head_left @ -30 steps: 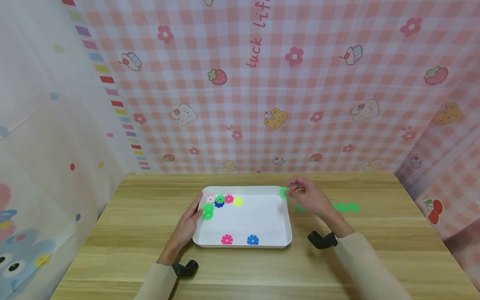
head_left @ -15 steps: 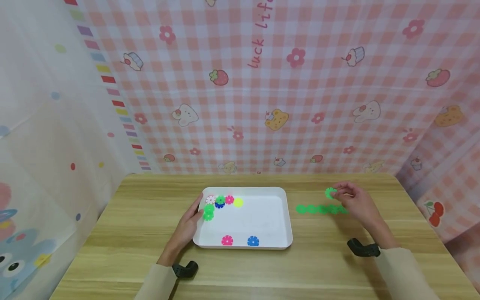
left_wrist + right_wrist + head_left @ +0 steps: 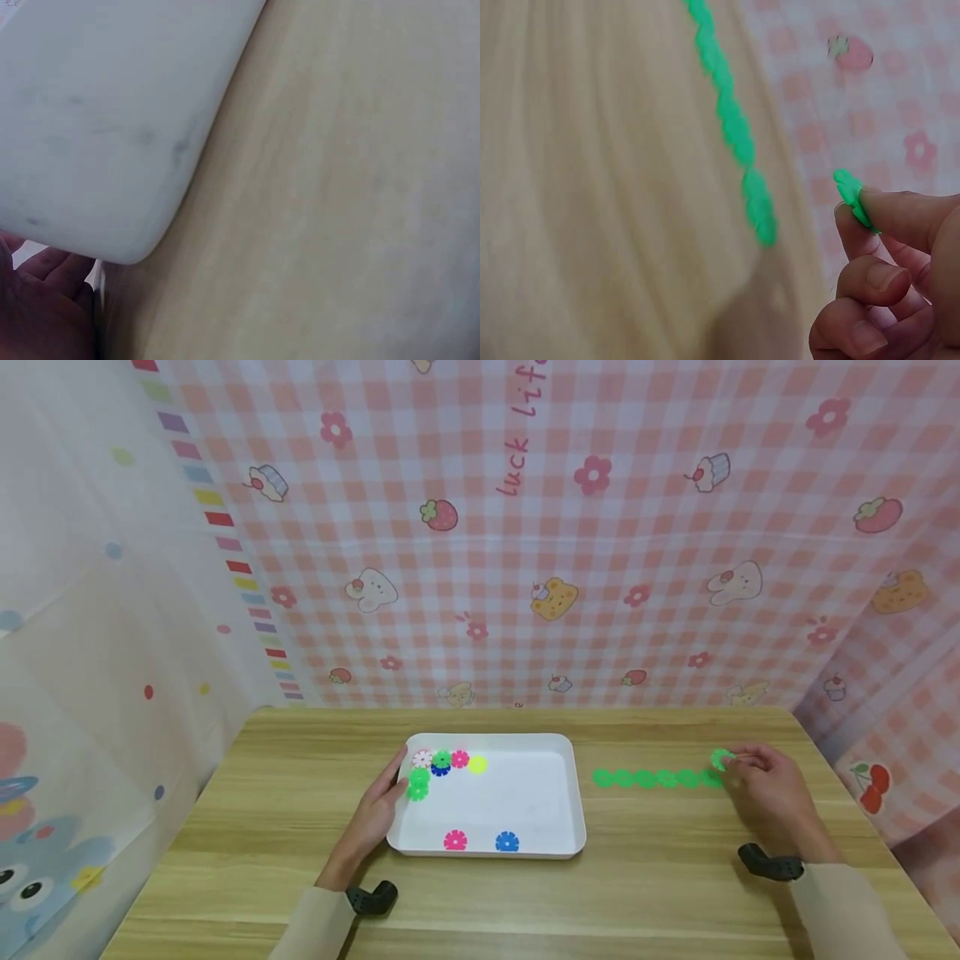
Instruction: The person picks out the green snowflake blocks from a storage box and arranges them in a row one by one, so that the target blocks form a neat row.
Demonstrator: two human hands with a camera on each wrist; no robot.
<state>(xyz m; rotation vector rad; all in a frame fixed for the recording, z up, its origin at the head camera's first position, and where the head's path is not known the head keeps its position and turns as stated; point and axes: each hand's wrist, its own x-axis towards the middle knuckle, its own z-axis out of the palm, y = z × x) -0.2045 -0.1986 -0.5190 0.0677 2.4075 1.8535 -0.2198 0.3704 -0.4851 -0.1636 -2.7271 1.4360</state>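
My right hand point(image 3: 776, 785) pinches a green snowflake-shaped plastic disc point(image 3: 722, 759) between thumb and forefinger. It hovers near the right end of a row of similar green discs point(image 3: 647, 779) lying on the table. In the right wrist view the pinched disc point(image 3: 853, 199) stays apart from the row's end point(image 3: 759, 214). My left hand point(image 3: 371, 818) grips the left side of a white tray point(image 3: 525, 802), thumb at the rim. Inside the tray lie green discs point(image 3: 418, 783), a yellow disc point(image 3: 477, 765), pink discs point(image 3: 455, 840), a blue disc point(image 3: 507, 842) and a few others.
All of this is on a wooden table point(image 3: 510, 910). A pink checked cloth point(image 3: 480, 560) hangs behind its far edge, and a white patterned cloth point(image 3: 112, 635) hangs to the left.
My right hand has carried the green disc from above the tray's right edge rightward past the row, then lowered it by the row's right end. The left hand and tray have stayed put.
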